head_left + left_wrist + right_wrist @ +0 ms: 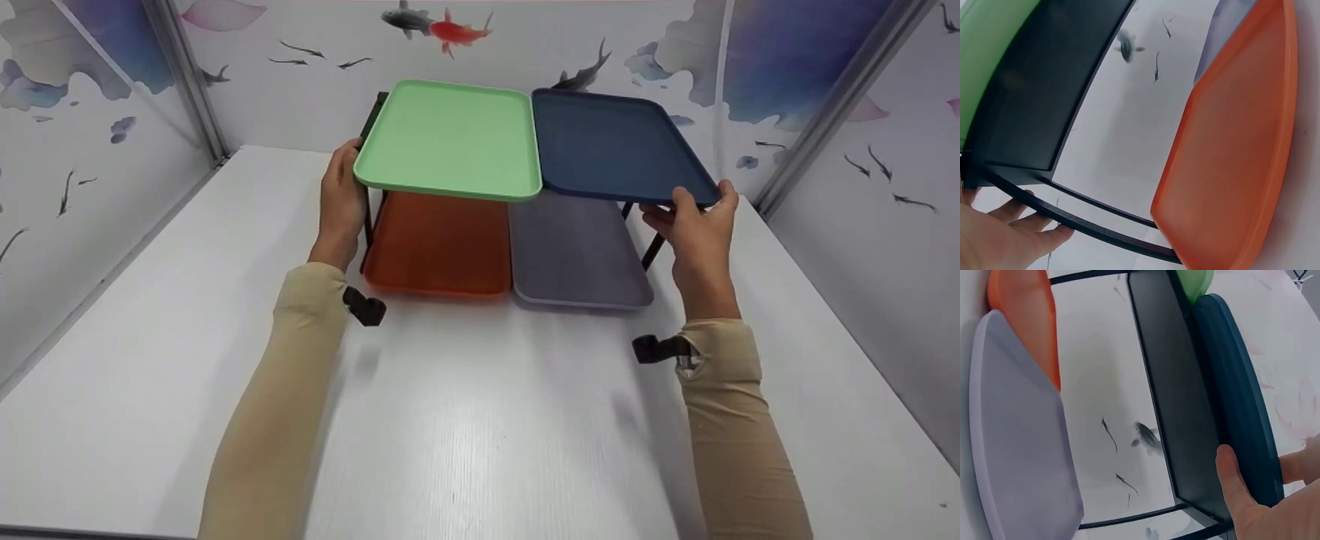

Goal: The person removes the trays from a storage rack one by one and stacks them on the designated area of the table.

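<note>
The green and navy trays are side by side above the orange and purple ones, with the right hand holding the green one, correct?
Not quite: the head view shows the right hand holding the navy tray, not the green tray. The rest stands.

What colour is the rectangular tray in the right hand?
The tray is dark blue, clearest in the head view.

I see an open lane at low centre, over white table (465, 435) between the sleeves (274, 420). Orange tray (442, 247) and grey tray (581, 251) block mid-frame. Slot open between them and black shelf (1182, 399) above; black legs (1100, 232) fence its ends. Left hand (342, 206) crowds left end, right hand (703, 251) the right.
</note>
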{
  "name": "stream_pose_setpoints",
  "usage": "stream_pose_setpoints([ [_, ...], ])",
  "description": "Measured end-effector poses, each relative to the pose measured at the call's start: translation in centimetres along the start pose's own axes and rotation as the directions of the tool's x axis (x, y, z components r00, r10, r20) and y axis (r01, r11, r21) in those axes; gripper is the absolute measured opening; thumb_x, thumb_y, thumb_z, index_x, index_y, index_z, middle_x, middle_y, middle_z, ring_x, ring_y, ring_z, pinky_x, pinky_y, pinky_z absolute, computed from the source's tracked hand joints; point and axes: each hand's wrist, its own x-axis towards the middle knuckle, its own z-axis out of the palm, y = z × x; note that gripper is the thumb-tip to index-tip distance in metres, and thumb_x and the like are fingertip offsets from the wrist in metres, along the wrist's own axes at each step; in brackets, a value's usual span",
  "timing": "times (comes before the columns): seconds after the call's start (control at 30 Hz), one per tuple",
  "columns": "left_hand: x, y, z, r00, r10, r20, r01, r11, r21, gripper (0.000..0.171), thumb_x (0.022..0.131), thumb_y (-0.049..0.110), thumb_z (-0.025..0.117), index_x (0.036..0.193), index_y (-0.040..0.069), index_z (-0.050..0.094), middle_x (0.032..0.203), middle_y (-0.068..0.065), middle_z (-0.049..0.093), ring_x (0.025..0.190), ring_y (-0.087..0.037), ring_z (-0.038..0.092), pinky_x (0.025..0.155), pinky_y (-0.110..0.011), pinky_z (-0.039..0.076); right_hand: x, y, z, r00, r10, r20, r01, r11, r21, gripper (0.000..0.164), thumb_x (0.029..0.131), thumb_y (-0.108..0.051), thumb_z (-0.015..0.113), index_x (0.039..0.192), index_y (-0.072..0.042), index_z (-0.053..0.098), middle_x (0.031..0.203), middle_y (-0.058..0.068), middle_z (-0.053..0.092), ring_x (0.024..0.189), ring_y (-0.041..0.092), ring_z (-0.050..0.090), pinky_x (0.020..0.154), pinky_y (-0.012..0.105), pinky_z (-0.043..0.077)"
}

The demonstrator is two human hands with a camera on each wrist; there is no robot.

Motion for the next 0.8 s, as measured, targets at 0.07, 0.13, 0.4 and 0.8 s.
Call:
stream_pose_setpoints([
  [0.07, 0.0, 0.0, 0.0, 1.000, 0.001, -0.008, -0.001, 1.000, 0.003, 0.054, 0.112, 0.045, 0.029, 0.157, 0.015, 0.038, 0.157, -0.004, 0.044, 0.147, -0.011, 0.036, 0.120, -0.024, 0.030, 0.0, -0.1, 0.1, 1.000, 0.015, -0.001, -0.015, 0.999, 0.036, 0.079, 0.109, -0.020, 0.044, 0.164, -0.029, -0.012, 0.168, 0.018, 0.018, 0.115, 0.022, 0.069, 0.099, 0.026, 0.054],
  [0.13, -0.1, -0.1, 0.0, 1.000, 0.006, -0.013, -0.006, 1.000, 0.011, 0.054, 0.112, 0.045, 0.029, 0.156, 0.015, 0.039, 0.155, -0.004, 0.046, 0.145, -0.011, 0.038, 0.119, -0.025, 0.031, -0.1, -0.1, 0.2, 1.000, 0.019, 0.000, -0.019, 0.997, 0.074, 0.077, 0.109, -0.018, 0.042, 0.164, -0.030, -0.012, 0.170, 0.015, 0.012, 0.128, 0.025, 0.062, 0.099, 0.024, 0.053],
  [0.4, -0.1, -0.1, 0.1, 1.000, 0.019, -0.021, -0.018, 0.999, 0.041, 0.054, 0.112, 0.046, 0.028, 0.156, 0.015, 0.039, 0.154, -0.004, 0.046, 0.145, -0.011, 0.038, 0.119, -0.024, 0.031, -0.9, -0.1, 0.0, 1.000, 0.009, 0.030, -0.016, 0.971, 0.239, 0.074, 0.110, -0.012, 0.034, 0.163, -0.034, -0.012, 0.171, 0.007, -0.004, 0.148, 0.027, 0.039, 0.103, 0.025, 0.050],
  [0.8, 0.0, -0.2, 0.3, 0.999, 0.026, -0.047, -0.023, 0.998, 0.064, 0.053, 0.112, 0.045, 0.029, 0.154, 0.015, 0.043, 0.152, -0.005, 0.049, 0.143, -0.011, 0.041, 0.118, -0.026, 0.033, -2.0, -0.6, -1.0, 1.000, 0.003, 0.001, -0.003, 0.950, 0.312, 0.073, 0.110, -0.012, 0.036, 0.163, -0.040, -0.006, 0.171, 0.004, 0.000, 0.146, 0.031, 0.041, 0.103, 0.030, 0.051],
])
